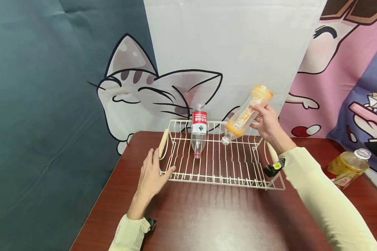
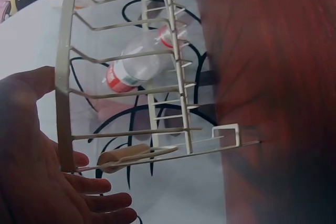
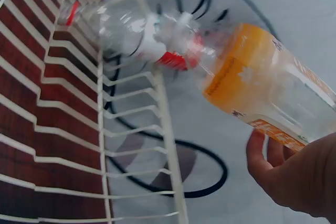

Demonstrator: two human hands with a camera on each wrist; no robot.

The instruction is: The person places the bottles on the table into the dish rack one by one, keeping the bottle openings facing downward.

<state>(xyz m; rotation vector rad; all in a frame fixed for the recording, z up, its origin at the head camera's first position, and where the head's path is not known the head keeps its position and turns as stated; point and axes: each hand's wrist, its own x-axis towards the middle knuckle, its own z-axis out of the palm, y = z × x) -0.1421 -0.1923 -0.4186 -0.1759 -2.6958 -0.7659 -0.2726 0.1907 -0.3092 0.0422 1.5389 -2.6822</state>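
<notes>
My right hand [image 1: 267, 122] grips a clear plastic bottle with an orange label [image 1: 246, 111], tilted neck-down above the right part of a white wire dish rack [image 1: 218, 179]. In the right wrist view, fingers curl round that orange-labelled bottle [image 3: 278, 87]. A second clear bottle with a red and white label [image 1: 199, 125] stands neck-down in the rack, left of it. My left hand [image 1: 152, 174] is at the rack's left front corner, fingers spread and thumb over the front edge. From the left wrist, the left hand [image 2: 58, 187] appears beside the rack's rim, its fingers extended.
A bottle with a yellow label [image 1: 347, 169] and no visible cap stands on the brown table [image 1: 213, 212] at the right. Wooden handles [image 1: 164, 143] flank the rack. Behind the table hangs a cloth with cartoon cats [image 1: 188, 42].
</notes>
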